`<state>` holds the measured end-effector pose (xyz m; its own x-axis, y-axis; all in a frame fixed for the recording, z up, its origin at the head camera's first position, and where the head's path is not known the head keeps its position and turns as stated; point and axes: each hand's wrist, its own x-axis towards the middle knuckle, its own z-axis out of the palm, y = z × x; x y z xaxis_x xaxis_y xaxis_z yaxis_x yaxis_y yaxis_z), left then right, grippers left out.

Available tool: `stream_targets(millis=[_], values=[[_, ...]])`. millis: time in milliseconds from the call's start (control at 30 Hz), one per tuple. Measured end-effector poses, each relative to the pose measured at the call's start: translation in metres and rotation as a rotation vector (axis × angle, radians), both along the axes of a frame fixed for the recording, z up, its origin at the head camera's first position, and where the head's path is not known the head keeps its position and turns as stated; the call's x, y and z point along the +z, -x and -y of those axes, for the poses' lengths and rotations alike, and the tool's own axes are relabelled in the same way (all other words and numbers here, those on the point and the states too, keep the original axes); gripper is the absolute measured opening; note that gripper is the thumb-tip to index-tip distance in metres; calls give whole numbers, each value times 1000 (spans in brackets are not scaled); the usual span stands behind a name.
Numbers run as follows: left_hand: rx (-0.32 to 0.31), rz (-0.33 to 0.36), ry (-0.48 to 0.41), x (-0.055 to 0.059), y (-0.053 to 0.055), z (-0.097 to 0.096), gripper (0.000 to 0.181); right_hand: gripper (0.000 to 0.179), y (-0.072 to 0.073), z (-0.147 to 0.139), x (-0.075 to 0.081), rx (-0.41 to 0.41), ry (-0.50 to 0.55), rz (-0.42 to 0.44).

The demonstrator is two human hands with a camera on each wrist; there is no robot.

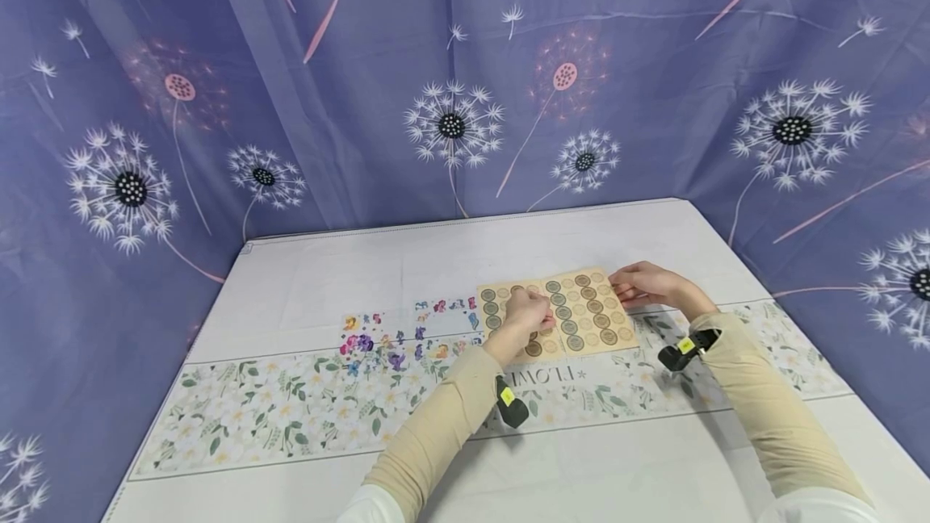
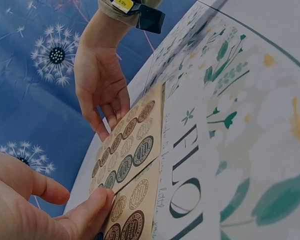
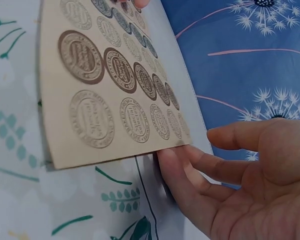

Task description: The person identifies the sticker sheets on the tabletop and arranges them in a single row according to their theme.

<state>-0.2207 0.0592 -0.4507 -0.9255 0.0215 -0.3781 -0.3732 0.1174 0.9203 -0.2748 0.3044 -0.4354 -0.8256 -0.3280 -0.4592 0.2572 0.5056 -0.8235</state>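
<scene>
Two tan sheets of round seal stickers lie edge to edge on the table, the left sheet [image 1: 491,294] and the right sheet [image 1: 585,313]. Their seals run in dark and pale rows. Over the left sheet, near the seam, is my left hand [image 1: 525,317]; in the left wrist view one fingertip touches the sheets at the seam, and another digit stands apart. My right hand [image 1: 647,285] is at the right sheet's outer edge. In the right wrist view, fingertips [image 3: 172,160] meet that edge from below, the sheet is slightly raised there, and another digit is clear of it.
Clear sticker sheets with colourful cartoon figures [image 1: 395,337] lie left of the tan sheets. A floral runner [image 1: 291,402] with printed lettering crosses the white table [image 1: 349,265]. Behind hangs a blue dandelion curtain [image 1: 363,144].
</scene>
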Motion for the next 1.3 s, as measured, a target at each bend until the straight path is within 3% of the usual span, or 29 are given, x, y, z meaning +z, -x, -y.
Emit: stream_targets(millis=[367, 533, 767, 1167, 1300], values=[[2, -8, 5, 0, 0, 3, 17, 50, 1, 0, 2, -8, 16, 8], [-11, -47, 29, -1, 0, 5, 15, 49, 3, 0, 2, -4, 9, -16], [-84, -93, 4, 0, 3, 10, 19, 44, 4, 1, 1, -20, 30, -87], [-138, -93, -5, 3, 8, 20, 19, 38, 5, 11, 5, -74, 13, -286], [-162, -123, 25, 4, 11, 24, 21, 37, 5, 16, 7, -99, 4, -332]])
